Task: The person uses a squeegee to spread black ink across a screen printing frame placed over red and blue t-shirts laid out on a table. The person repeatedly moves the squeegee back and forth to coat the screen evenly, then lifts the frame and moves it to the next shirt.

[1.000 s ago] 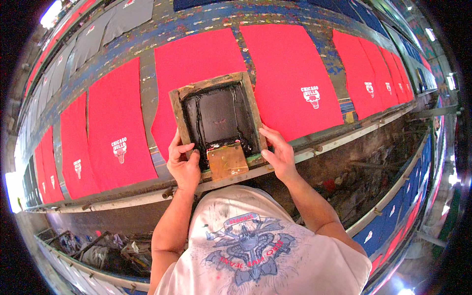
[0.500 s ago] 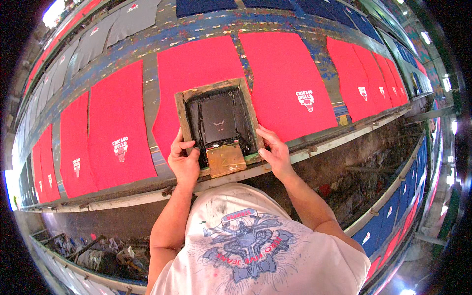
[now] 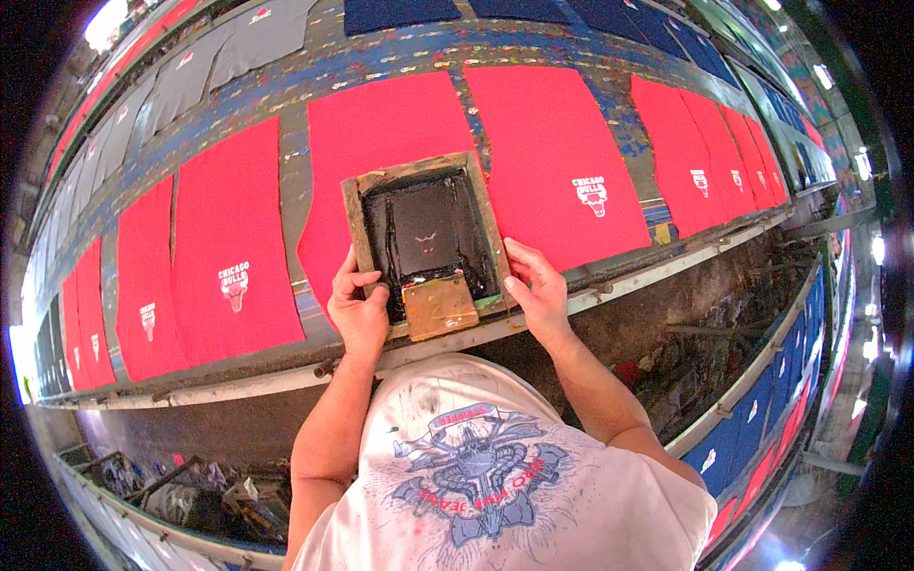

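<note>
Each grip clasps the frame, left hand at eight o'clock, right hand at four, where even pressure should keep it flat.

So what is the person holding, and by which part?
A dark rectangular screen in a brown wooden frame, held by the frame's sides near the lower end: left hand on the left side, right hand on the right.

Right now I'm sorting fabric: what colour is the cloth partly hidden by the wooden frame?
Bright red cloth; the head view shows it best.
</note>
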`<state>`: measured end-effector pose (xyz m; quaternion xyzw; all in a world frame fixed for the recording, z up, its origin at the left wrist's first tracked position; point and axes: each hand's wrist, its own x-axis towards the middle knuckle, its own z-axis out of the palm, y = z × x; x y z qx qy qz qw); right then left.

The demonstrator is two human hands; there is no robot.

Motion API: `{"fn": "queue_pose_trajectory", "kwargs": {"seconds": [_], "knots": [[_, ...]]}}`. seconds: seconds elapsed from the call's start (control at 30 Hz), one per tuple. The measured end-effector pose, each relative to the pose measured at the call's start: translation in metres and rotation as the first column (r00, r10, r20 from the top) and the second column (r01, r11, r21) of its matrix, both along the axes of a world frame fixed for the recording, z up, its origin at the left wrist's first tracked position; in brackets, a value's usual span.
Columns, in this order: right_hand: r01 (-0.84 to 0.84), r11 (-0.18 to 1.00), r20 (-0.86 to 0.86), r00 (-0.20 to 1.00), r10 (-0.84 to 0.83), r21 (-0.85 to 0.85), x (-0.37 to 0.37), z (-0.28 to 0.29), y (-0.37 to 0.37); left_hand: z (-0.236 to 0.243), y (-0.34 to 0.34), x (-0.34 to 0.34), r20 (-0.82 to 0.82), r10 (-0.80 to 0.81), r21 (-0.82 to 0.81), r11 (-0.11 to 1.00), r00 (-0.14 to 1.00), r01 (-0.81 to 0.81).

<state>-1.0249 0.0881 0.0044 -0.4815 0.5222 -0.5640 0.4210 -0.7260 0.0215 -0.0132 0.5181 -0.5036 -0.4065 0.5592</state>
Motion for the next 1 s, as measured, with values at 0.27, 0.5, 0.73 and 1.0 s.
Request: {"fn": "queue_pose_trajectory", "kwargs": {"seconds": [0.27,0.5,0.73,1.0], "knots": [[-0.118,0.976,-0.527,0.850,0.003,-0.185,0.009,0.055,0.006,-0.003,0.000,-0.001,0.002,0.012,-0.002,1.000,1.000,-0.012],[-0.388,0.890,-0.656,0.740,0.146,-0.240,0.036,0.064,0.010,-0.005,-0.001,-0.003,-0.038,0.010,-0.013,1.000,0.999,-0.010],[-0.467,0.863,-0.706,0.677,0.206,-0.196,0.040,0.064,0.009,-0.001,0.000,-0.003,-0.023,0.009,0.001,1.000,1.000,-0.009],[-0.519,0.846,-0.847,0.498,0.184,-0.121,0.044,0.060,0.005,-0.003,0.000,-0.001,-0.066,-0.007,0.032,0.999,0.998,0.009]]}}
